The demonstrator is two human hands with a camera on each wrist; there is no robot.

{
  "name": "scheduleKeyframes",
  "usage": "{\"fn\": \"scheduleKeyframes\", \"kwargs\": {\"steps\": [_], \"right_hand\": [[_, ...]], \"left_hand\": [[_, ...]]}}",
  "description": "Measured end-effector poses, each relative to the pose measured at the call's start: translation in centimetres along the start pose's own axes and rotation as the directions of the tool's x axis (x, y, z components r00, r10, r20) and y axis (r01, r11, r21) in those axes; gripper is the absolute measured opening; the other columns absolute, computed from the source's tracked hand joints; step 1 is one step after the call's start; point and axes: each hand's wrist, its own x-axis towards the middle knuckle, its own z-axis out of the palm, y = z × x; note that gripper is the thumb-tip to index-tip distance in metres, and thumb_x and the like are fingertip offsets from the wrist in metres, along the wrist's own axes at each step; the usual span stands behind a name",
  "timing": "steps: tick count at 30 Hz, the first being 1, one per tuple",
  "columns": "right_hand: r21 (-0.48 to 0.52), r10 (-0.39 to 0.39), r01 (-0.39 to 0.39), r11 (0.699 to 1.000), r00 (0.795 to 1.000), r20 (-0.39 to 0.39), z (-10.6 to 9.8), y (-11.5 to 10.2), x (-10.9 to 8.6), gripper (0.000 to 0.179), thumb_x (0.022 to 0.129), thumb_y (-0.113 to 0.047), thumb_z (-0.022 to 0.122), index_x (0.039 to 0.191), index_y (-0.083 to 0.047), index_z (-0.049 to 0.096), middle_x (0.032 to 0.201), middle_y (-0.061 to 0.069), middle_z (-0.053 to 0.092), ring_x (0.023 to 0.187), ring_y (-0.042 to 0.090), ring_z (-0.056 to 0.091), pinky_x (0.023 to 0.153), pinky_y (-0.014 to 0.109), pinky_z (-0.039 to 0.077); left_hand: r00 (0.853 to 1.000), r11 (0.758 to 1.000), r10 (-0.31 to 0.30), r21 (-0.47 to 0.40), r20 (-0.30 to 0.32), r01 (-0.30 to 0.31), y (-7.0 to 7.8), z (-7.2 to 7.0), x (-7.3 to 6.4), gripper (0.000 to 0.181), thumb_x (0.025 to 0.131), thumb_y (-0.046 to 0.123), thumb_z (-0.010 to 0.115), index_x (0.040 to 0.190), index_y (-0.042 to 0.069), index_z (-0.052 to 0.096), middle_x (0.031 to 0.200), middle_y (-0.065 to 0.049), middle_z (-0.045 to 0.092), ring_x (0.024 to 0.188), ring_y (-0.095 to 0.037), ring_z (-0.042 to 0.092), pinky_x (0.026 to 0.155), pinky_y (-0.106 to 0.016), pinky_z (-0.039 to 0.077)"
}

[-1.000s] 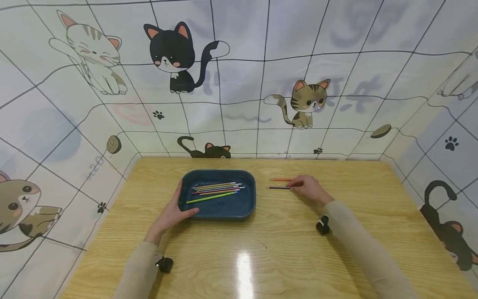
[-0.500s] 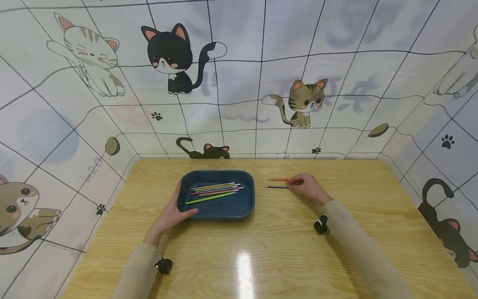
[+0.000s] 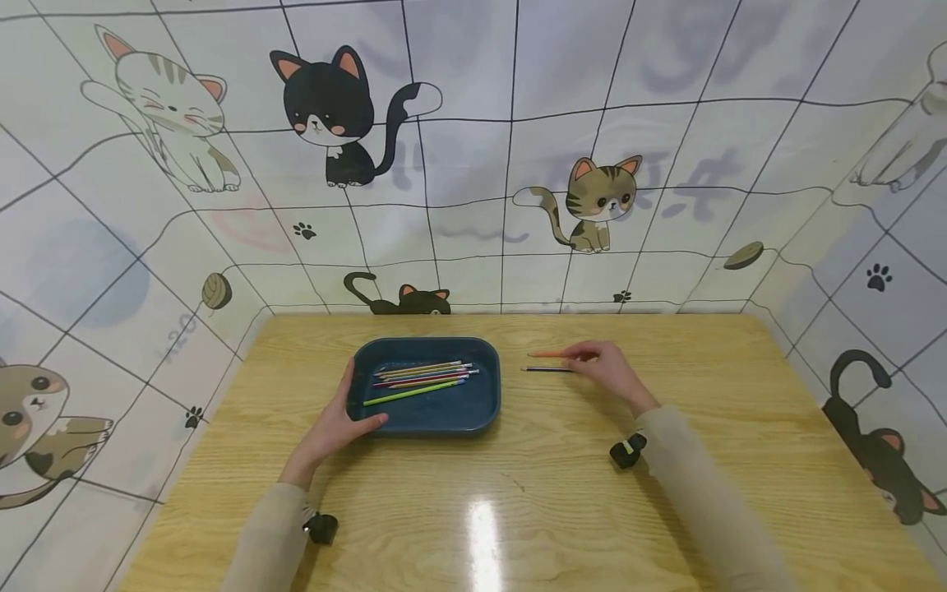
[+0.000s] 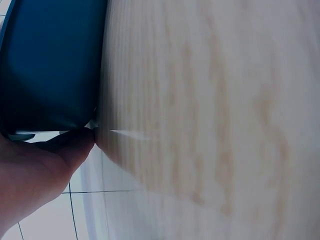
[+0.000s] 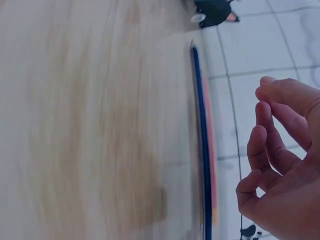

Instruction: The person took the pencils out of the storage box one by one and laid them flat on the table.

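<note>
A dark blue tray (image 3: pixel 436 421) stands on the wooden table, with several pencils (image 3: pixel 418 380) lying in it. At its left end my left hand (image 3: pixel 336 419) grips the wall, thumb at the near side and fingers by the far left corner. Right of the tray, a dark blue pencil (image 5: pixel 201 125) and an orange pencil (image 5: pixel 210 145) lie side by side on the table. My right hand (image 5: pixel 285 140) hovers above them, its fingers loosely bent and nothing visible between them. In the head view this hand covers the pencils' right ends.
The wooden table (image 3: pixel 592 510) runs back to a cloth wall (image 3: pixel 473 164) with printed cats and grid lines. Similar cloth rises at the left and right sides. A glare spot (image 3: pixel 484 543) shines near the front.
The head view has shifted slightly, so the scene sits a little further left. My left hand stays on the tray. The right hand has turned slightly above the two pencils.
</note>
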Motion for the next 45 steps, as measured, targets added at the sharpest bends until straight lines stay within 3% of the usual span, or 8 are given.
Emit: {"fn": "scheduleKeyframes", "kwargs": {"steps": [5,12,20,23,30,33,39,45], "right_hand": [[0.018,-0.029,0.029,0.999,1.000,0.009,1.5,-0.9,0.0,0.020,0.090,-0.015,0.070,0.105,-0.002,0.074,0.098,0.009,0.067,0.083,0.023,0.056,0.066,0.034,0.043],[0.168,-0.085,0.073,0.983,0.994,0.063,3.9,-1.8,0.0,0.023,0.090,-0.011,0.069,0.110,0.001,0.072,0.121,0.016,0.064,0.092,0.021,0.060,0.071,0.026,0.049],[0.110,-0.171,0.164,0.980,0.984,0.056,6.3,-4.8,-0.2,0.018,0.088,-0.010,0.071,0.104,-0.001,0.074,0.097,0.004,0.071,0.080,0.017,0.059,0.067,0.029,0.046],[0.086,-0.201,0.197,0.977,0.979,0.043,7.0,-5.7,-0.1,0.018,0.087,-0.009,0.071,0.104,-0.003,0.075,0.096,0.001,0.071,0.079,0.015,0.060,0.069,0.032,0.047],[0.081,-0.239,0.235,0.969,0.970,0.048,8.9,-8.2,-0.2,0.026,0.087,-0.011,0.073,0.111,-0.002,0.072,0.101,0.002,0.071,0.088,0.017,0.061,0.081,0.040,0.048],[0.108,-0.243,0.235,0.966,0.967,0.075,9.7,-9.0,-0.2,0.029,0.088,-0.011,0.072,0.115,-0.001,0.070,0.107,0.005,0.069,0.096,0.020,0.062,0.086,0.043,0.049],[0.222,-0.294,0.261,0.940,0.946,0.134,10.9,-10.6,-0.1,0.032,0.089,-0.010,0.070,0.120,-0.002,0.067,0.116,0.016,0.065,0.105,0.028,0.062,0.089,0.041,0.049],[0.252,-0.284,0.229,0.940,0.935,0.211,12.4,-11.6,0.5,0.034,0.089,-0.010,0.070,0.121,-0.003,0.066,0.118,0.015,0.065,0.109,0.035,0.058,0.091,0.044,0.047]], "left_hand": [[1.000,1.000,-0.001,0.002,-0.003,0.001,0.0,-0.1,-0.1,0.115,0.083,0.029,0.078,0.155,0.023,-0.011,0.160,-0.018,-0.006,0.143,-0.043,0.000,0.108,-0.063,0.011],[1.000,1.000,-0.025,-0.005,0.001,0.025,1.2,-0.2,-0.4,0.113,0.084,0.022,0.078,0.155,0.017,-0.010,0.159,-0.020,-0.006,0.143,-0.044,0.001,0.109,-0.063,0.011],[0.999,0.999,-0.041,-0.003,0.017,0.041,4.7,-0.4,-1.5,0.108,0.085,0.016,0.075,0.154,0.004,-0.007,0.157,-0.027,-0.003,0.141,-0.047,0.004,0.108,-0.062,0.013],[0.999,0.999,-0.040,-0.009,0.017,0.040,4.7,-0.4,-1.5,0.108,0.085,0.017,0.075,0.154,0.005,-0.007,0.157,-0.026,-0.003,0.141,-0.047,0.004,0.108,-0.062,0.013],[1.000,1.000,-0.027,0.009,-0.009,0.027,0.2,0.0,0.0,0.114,0.082,0.026,0.079,0.156,0.019,-0.009,0.160,-0.017,-0.004,0.143,-0.041,0.003,0.109,-0.062,0.013],[1.000,1.000,-0.028,-0.006,-0.001,0.028,1.0,-0.1,-0.2,0.113,0.083,0.021,0.078,0.155,0.015,-0.009,0.159,-0.020,-0.005,0.143,-0.043,0.002,0.109,-0.063,0.012],[1.000,0.999,-0.016,-0.030,0.016,0.016,4.3,-0.4,-1.4,0.111,0.083,0.015,0.077,0.154,0.005,-0.008,0.157,-0.027,-0.005,0.141,-0.048,0.001,0.107,-0.065,0.011],[1.000,1.000,-0.009,-0.030,0.011,0.009,4.1,-0.3,-1.3,0.111,0.083,0.015,0.077,0.154,0.005,-0.008,0.157,-0.027,-0.004,0.141,-0.049,0.001,0.107,-0.065,0.011]]}}
